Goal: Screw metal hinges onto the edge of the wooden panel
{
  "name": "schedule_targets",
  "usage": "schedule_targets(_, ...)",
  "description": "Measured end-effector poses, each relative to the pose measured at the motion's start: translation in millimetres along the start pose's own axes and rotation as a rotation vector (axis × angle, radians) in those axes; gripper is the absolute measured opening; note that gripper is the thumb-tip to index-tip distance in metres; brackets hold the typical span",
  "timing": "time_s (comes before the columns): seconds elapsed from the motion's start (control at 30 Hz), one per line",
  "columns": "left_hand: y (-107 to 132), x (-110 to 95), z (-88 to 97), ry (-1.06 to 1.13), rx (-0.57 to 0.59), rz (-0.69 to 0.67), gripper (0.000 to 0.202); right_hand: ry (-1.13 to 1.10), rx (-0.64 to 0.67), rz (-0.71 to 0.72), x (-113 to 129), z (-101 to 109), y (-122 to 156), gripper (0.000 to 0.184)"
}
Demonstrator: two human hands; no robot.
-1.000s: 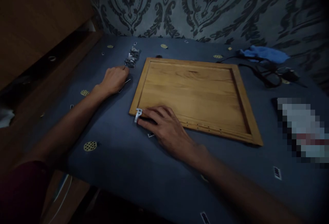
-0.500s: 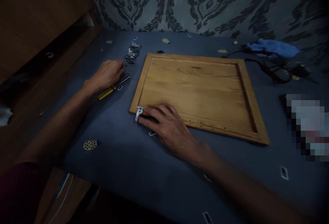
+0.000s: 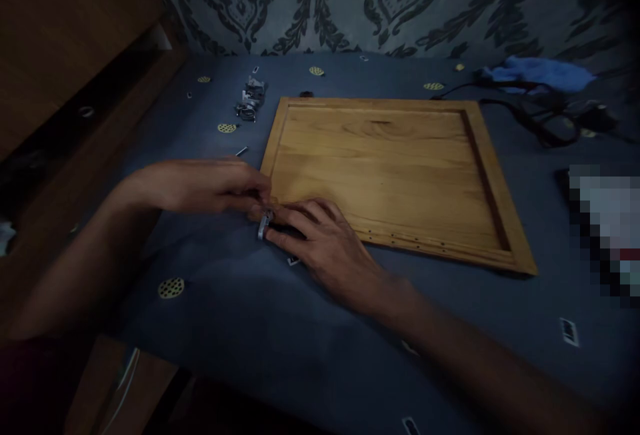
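A framed wooden cabinet door [image 3: 380, 162] lies flat on the table. At its near left corner sits a metal cabinet hinge [image 3: 263, 227]. My right hand [image 3: 330, 248] rests over the door's near edge, thumb and index finger closed on the hinge. My left hand [image 3: 235, 182] reaches in from the left with its fingertips pinched together right above the hinge. Whatever those fingertips hold is too small or hidden to make out. Behind the left wrist, only the metal shaft of a screwdriver [image 3: 242, 151] shows.
Several metal hinges [image 3: 249, 102] lie in a group beyond the door's left side. Eyeglasses [image 3: 545, 118] and a blue cloth [image 3: 543, 74] are at the back right. A pixelated object [image 3: 607, 222] sits at the right. Patterned wall stands behind the table [image 3: 320, 355].
My left hand has moved from beside the screwdriver toward me and right, onto the hinge at the door's corner. My right hand stays at the hinge. The view has shifted slightly.
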State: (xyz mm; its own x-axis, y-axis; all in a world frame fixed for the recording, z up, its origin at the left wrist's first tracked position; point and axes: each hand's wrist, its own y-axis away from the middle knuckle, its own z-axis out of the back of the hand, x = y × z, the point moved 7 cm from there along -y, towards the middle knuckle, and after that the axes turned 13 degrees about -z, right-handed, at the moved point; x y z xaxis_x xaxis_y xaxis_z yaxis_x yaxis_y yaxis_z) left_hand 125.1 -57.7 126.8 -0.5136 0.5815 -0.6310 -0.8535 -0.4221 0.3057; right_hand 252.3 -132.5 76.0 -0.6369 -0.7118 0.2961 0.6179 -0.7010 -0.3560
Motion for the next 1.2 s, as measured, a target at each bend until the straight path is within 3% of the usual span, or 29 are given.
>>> schedule_targets(0.3,-7,12,-10.6,-0.102,0.032,0.027,0.022,0.009,0.018,-0.021,-1,-1,0,0.033)
schedule_targets(1.2,-9,11,-12.6,-0.098,0.07,-0.003,0.027,0.04,-0.005,-0.021,1,2,-1,0.03)
